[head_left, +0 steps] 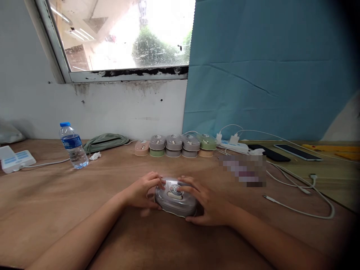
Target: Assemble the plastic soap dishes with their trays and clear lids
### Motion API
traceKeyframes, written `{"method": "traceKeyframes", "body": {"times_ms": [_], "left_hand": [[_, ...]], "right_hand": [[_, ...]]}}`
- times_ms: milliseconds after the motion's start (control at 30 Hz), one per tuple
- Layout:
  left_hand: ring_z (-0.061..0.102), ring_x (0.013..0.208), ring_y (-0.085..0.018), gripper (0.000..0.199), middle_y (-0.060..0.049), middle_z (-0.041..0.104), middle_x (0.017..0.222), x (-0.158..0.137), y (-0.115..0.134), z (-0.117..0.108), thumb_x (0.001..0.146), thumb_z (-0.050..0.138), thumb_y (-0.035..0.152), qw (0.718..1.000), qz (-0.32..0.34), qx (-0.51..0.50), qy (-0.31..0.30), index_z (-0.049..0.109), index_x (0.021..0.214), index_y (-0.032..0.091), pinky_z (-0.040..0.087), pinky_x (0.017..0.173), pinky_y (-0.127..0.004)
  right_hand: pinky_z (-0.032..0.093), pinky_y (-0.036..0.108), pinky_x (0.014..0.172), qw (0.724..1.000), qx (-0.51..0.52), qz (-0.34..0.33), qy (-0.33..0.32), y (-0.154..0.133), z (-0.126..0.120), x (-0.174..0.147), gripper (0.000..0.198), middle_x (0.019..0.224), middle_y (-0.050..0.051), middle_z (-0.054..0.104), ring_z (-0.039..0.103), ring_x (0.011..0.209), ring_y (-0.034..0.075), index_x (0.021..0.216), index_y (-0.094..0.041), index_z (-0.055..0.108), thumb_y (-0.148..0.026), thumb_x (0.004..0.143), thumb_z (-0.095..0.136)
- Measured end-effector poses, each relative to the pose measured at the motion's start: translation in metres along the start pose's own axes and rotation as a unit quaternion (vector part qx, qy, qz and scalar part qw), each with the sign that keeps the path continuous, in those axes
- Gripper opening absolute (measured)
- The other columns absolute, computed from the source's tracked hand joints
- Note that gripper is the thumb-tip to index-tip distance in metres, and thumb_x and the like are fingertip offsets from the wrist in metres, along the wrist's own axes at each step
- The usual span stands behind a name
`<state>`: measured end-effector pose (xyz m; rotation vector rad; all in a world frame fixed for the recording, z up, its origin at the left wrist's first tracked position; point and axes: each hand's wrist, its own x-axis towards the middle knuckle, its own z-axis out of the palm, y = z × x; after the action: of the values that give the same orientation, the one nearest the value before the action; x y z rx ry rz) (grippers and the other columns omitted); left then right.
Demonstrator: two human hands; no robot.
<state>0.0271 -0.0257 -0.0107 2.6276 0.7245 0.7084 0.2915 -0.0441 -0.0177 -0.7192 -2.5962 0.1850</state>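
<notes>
On the table right in front of me sits a grey oval box (174,201) with a clear, shiny lid, a round printed label and a pale oval piece on its top. My left hand (144,190) grips the box's left end, fingers over the lid and thumb low at the near side. Around the right end curls my right hand (204,200), its fingers reaching across the lid towards the label and its thumb by the near bottom edge. What the box contains cannot be made out.
Similar boxes in pink, grey and green (174,142) stand along the wall, mostly stacked in twos. To the left are a water bottle (73,147), a green pouch (107,142) and a crumpled tissue (95,156). White cables (300,215), a power strip (233,146) and phones (297,152) lie right.
</notes>
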Motion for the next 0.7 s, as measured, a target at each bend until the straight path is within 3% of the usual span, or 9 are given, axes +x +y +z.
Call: {"method": "traceKeyframes", "body": {"times_ms": [67, 167, 467, 700], "left_hand": [[0.046, 0.099, -0.021, 0.044, -0.008, 0.051, 0.104, -0.0001, -0.0001, 0.0004, 0.055, 0.073, 0.034, 1.000, -0.005, -0.003, -0.001, 0.051, 0.089, 0.018, 0.040, 0.085, -0.034], [0.045, 0.101, -0.022, 0.045, -0.007, 0.050, 0.104, -0.0005, -0.0017, 0.0018, 0.054, 0.073, 0.034, 1.000, -0.009, -0.009, 0.002, 0.050, 0.090, 0.018, 0.039, 0.087, -0.035], [0.042, 0.107, -0.021, 0.056, -0.007, 0.043, 0.113, 0.0001, -0.0018, 0.0022, 0.054, 0.074, 0.031, 0.999, -0.027, -0.045, -0.010, 0.050, 0.104, 0.022, 0.038, 0.092, -0.033], [0.021, 0.125, -0.028, 0.084, -0.007, 0.023, 0.138, 0.0028, 0.0034, 0.0048, 0.054, 0.073, 0.037, 0.996, -0.066, -0.005, -0.056, 0.032, 0.128, 0.030, 0.025, 0.101, -0.045]], "right_hand": [[0.032, 0.043, 0.097, 0.996, 0.034, 0.068, -0.047, 0.0021, -0.0007, -0.0002, 0.085, 0.137, 0.013, 0.026, 0.030, 0.122, 0.029, 0.131, -0.021, 0.027, -0.047, 0.061, 0.067], [0.031, 0.041, 0.099, 0.986, 0.085, 0.118, -0.086, 0.0051, -0.0013, 0.0001, 0.094, 0.138, 0.010, 0.022, 0.029, 0.123, 0.028, 0.135, -0.024, 0.017, -0.050, 0.060, 0.067], [0.031, 0.040, 0.098, 0.970, 0.187, 0.139, -0.067, 0.0049, 0.0000, 0.0015, 0.091, 0.132, 0.007, 0.031, 0.034, 0.119, 0.027, 0.133, -0.026, 0.022, -0.042, 0.057, 0.071], [0.029, 0.041, 0.099, 0.969, 0.198, 0.137, -0.057, 0.0049, -0.0014, 0.0020, 0.093, 0.134, 0.008, 0.030, 0.032, 0.120, 0.028, 0.132, -0.025, 0.023, -0.043, 0.055, 0.072]]}}
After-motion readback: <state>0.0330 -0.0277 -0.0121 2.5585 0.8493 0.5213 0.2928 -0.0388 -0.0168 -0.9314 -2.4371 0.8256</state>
